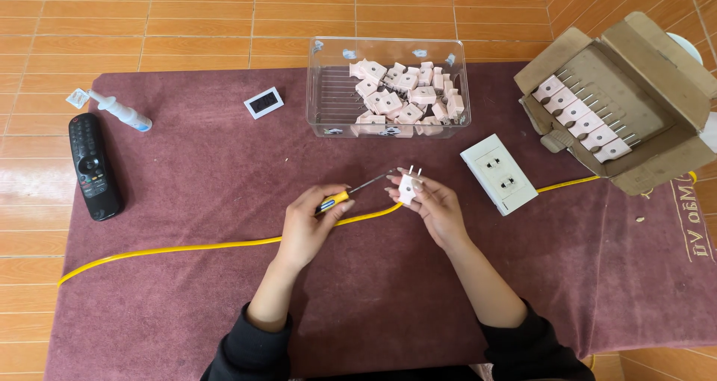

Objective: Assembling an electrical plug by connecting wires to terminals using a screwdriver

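Plug (pixel 408 187) in right hand (pixel 433 209), clear bin (pixel 323 90) of plugs (pixel 407 97), cardboard box (pixel 657 97) of plugs

You have one white plug (pixel 408 187) in your right hand (pixel 433 209) and one yellow-handled screwdriver (pixel 351 192) in your left hand (pixel 308 224). At one o'clock one cardboard box (pixel 657 90) holds six plugs (pixel 581 119) in a row; at twelve, one clear bin (pixel 323 90) holds a heap too jumbled to count. You also have one double wall socket (pixel 499 173), one yellow cable (pixel 187 248), one remote control (pixel 92 165), one white spray bottle (pixel 121 112) and one small white display unit (pixel 264 102).

Two bare forearms, black sleeves pushed up near the elbows
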